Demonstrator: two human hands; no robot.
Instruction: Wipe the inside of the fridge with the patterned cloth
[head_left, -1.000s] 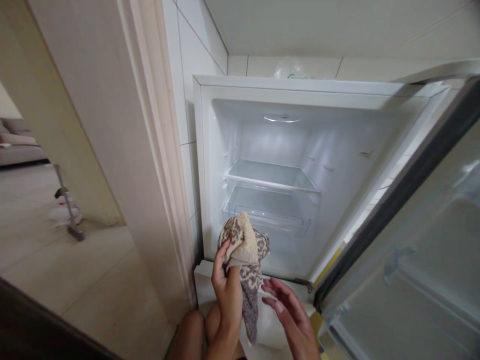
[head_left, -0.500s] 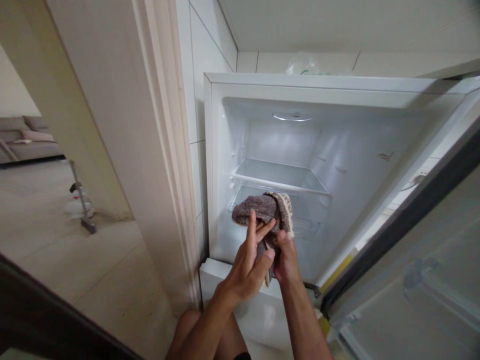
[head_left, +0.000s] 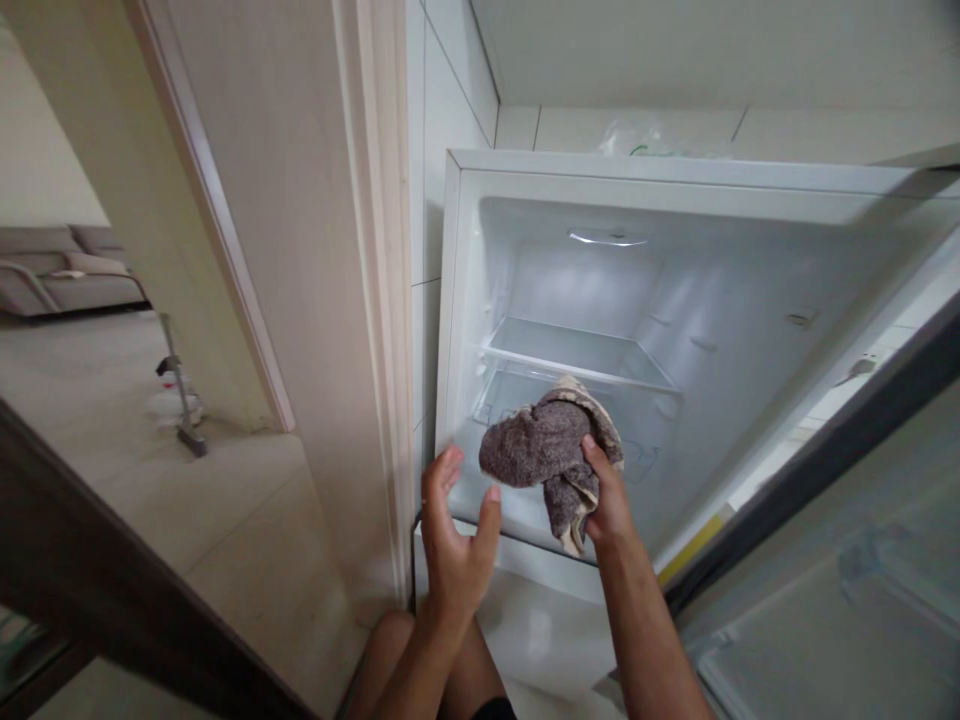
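right hand (head_left: 609,505) grips the cloth (head_left: 536,445), its longer lobe pointing toward the left hand (head_left: 452,555), spread and empty.

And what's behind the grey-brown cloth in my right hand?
Behind the crumpled grey-brown cloth is the white refrigerator interior, with part of a clear flat lower shelf showing beside it. Whatever the cloth and your right hand cover is hidden.

Cloth (head_left: 525,450) in right hand (head_left: 611,500) before fridge (head_left: 660,178), left hand (head_left: 454,545) just left of cloth, shelf (head_left: 577,345) inside behind, bag (head_left: 630,138) atop, door (head_left: 847,620) to right, frame (head_left: 382,300) to left, sofa (head_left: 75,275) farther left beyond it.
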